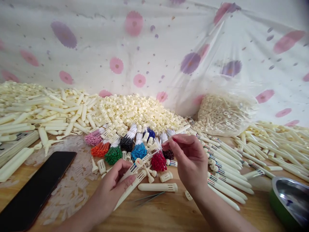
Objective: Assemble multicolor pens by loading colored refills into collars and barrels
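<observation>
My left hand (113, 185) is closed around a cream pen barrel (129, 190) that slants toward me over the wooden table (166, 212). My right hand (189, 161) pinches something thin, hard to make out, above a dark red refill bundle (168, 154). Between the hands lie bundles of coloured refills: red (158, 160), blue (138, 149), black (127, 141), green (113, 154), orange (100, 149) and pink (93, 138). A loose cream barrel (158, 187) lies in front of them.
A black phone (36, 190) lies at left on clear plastic bits. Heaps of cream barrels (48, 112) and small caps (135, 111) fill the back. A plastic bag of parts (224, 114) stands at right, assembled pens (229, 167) below it, a green bowl (288, 201) at the corner.
</observation>
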`<state>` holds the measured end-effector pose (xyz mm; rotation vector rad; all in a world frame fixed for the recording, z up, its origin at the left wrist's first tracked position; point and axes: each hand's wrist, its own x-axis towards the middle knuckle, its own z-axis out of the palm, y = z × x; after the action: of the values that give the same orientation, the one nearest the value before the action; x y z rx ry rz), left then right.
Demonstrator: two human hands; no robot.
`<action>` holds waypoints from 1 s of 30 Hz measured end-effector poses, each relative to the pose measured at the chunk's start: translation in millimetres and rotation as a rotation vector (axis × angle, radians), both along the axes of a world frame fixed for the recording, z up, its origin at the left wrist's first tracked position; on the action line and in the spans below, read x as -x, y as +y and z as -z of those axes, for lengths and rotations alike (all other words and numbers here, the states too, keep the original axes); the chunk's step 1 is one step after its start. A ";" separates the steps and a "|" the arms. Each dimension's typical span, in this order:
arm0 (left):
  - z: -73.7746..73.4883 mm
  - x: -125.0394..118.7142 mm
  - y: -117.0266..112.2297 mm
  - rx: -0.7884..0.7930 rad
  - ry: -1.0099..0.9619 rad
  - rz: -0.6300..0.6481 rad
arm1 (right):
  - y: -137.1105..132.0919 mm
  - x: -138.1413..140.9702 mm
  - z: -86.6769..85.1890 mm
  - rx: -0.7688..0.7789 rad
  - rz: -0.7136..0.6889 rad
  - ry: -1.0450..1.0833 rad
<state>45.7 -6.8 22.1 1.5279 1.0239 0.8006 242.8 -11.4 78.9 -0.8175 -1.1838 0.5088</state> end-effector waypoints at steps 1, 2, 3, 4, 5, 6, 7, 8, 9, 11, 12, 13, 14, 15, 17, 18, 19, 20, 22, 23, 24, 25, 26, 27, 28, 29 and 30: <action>-0.7 0.0 -0.3 0.002 -0.016 0.006 | -1.9 -0.6 -1.0 -0.030 0.008 -0.023; -1.4 0.0 -0.7 0.002 -0.030 0.008 | -4.4 -1.1 -2.0 -0.073 0.014 -0.057; -2.0 0.0 -1.1 0.002 -0.041 0.008 | -7.3 -1.3 -3.2 -0.125 0.020 -0.098; -2.6 -0.1 -1.4 -0.001 -0.051 0.006 | -10.5 -1.4 -4.3 -0.177 0.023 -0.142; -2.9 -0.2 -1.6 -0.008 -0.060 0.002 | -13.4 -1.2 -5.2 -0.217 0.019 -0.181; -3.0 -0.3 -1.6 -0.015 -0.068 0.000 | -15.9 -0.6 -5.7 -0.237 0.006 -0.206; -2.9 -0.4 -1.6 -0.018 -0.072 0.001 | -17.7 0.2 -5.7 -0.235 -0.015 -0.208; -2.6 -0.5 -1.4 -0.017 -0.076 0.007 | -18.5 1.3 -5.3 -0.212 -0.042 -0.191; -2.2 -0.6 -1.3 -0.013 -0.078 0.010 | -18.3 2.7 -4.5 -0.176 -0.067 -0.156; -1.3 -0.8 -1.0 -0.001 -0.076 0.023 | -15.7 5.8 -2.0 -0.095 -0.101 -0.072; -1.0 -0.9 -1.0 0.003 -0.076 0.028 | -13.8 7.4 -0.7 -0.055 -0.110 -0.032; -0.7 -1.0 -1.1 0.004 -0.076 0.032 | -11.8 9.0 0.6 -0.012 -0.121 0.002; -0.6 -1.1 -1.2 0.005 -0.075 0.037 | -10.0 10.4 1.8 0.029 -0.135 0.030; -0.4 -1.0 -1.4 0.005 -0.075 0.039 | -8.6 11.8 2.9 0.067 -0.151 0.053; 0.1 -0.5 -2.0 -0.002 -0.077 0.036 | -7.4 14.2 5.0 0.116 -0.177 0.078; 0.4 0.0 -2.2 -0.007 -0.075 0.033 | -7.5 15.3 6.1 0.122 -0.184 0.079; 0.7 0.6 -2.5 -0.012 -0.069 0.028 | -7.9 16.3 7.2 0.116 -0.186 0.076; 0.8 1.2 -2.7 -0.020 -0.062 0.022 | -8.3 17.2 8.5 0.108 -0.189 0.071; 0.5 2.0 -3.0 -0.026 -0.043 0.004 | -8.9 18.6 11.8 0.104 -0.193 0.060; 0.0 2.1 -3.2 -0.028 -0.034 -0.004 | -8.8 19.1 13.9 0.113 -0.196 0.059; -0.6 2.0 -3.3 -0.029 -0.028 -0.011 | -8.6 19.5 16.3 0.129 -0.203 0.062; -1.3 1.6 -3.5 -0.027 -0.025 -0.015 | -8.3 20.0 19.1 0.145 -0.216 0.065; -2.0 1.0 -3.7 -0.024 -0.026 -0.015 | -8.1 20.4 22.1 0.156 -0.237 0.063; -2.6 0.4 -3.9 -0.021 -0.030 -0.011 | -8.1 20.9 25.1 0.157 -0.256 0.057; -2.8 -0.1 -4.1 -0.021 -0.035 -0.007 | -8.3 21.5 27.8 0.152 -0.271 0.039; -2.8 -0.5 -4.2 -0.022 -0.039 -0.003 | -8.8 22.1 30.1 0.141 -0.275 0.010; -2.3 -0.7 -4.2 -0.027 -0.040 0.001 | -9.5 22.6 31.6 0.124 -0.266 -0.031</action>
<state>46.5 -11.0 24.4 1.5291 0.9864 0.8441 220.2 -20.9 47.3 -0.7791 -1.3078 0.7968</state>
